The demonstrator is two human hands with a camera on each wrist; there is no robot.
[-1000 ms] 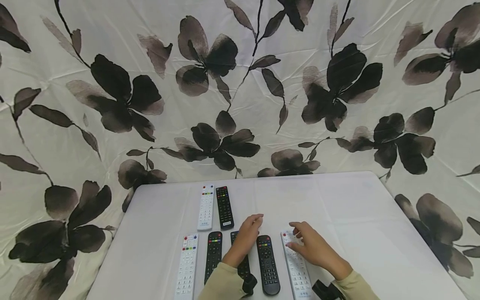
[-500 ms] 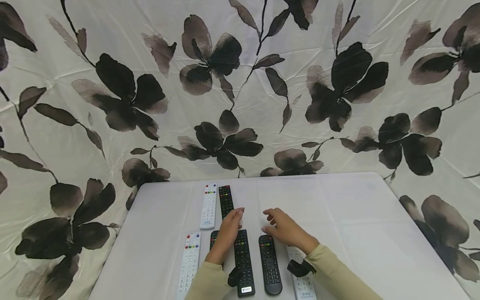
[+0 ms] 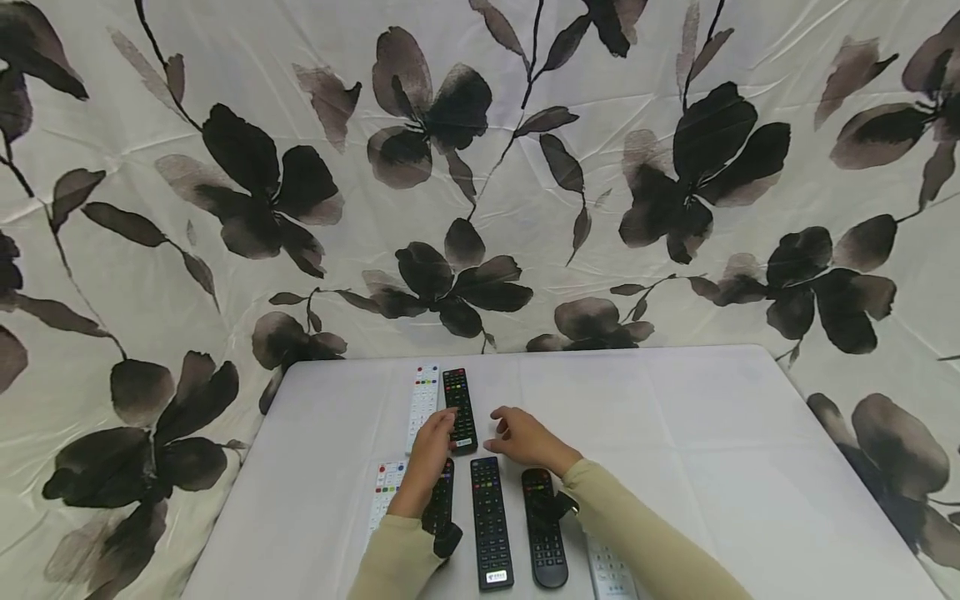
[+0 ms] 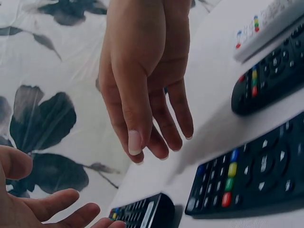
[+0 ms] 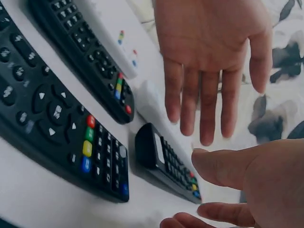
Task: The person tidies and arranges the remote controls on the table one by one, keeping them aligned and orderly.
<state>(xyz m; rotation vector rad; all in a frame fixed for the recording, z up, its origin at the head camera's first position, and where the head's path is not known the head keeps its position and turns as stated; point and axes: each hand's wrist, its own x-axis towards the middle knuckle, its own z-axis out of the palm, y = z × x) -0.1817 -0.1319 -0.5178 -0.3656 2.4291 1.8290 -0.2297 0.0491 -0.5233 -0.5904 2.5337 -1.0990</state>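
Several remotes lie in two rows on a white table (image 3: 675, 417). The back row holds a white remote (image 3: 424, 400) and a black remote (image 3: 460, 398). My left hand (image 3: 438, 429) hovers with straight fingers at the near left end of that black remote (image 5: 164, 161); I cannot tell whether it touches. My right hand (image 3: 512, 432) is open just right of the same remote, fingers spread, holding nothing. In the left wrist view the left hand (image 4: 147, 118) hangs above the table, with the right hand (image 4: 42, 209) low at the left.
The front row has a white remote (image 3: 385, 492), three black remotes (image 3: 442, 500) (image 3: 491, 521) (image 3: 546, 542) and another white remote (image 3: 609, 573) at the near edge. A flower-print cloth (image 3: 480, 167) rises behind the table. Bare tabletop lies to the right.
Both hands have left the front row and moved away from me and to the left. They now sit on either side of the back black remote's near end.
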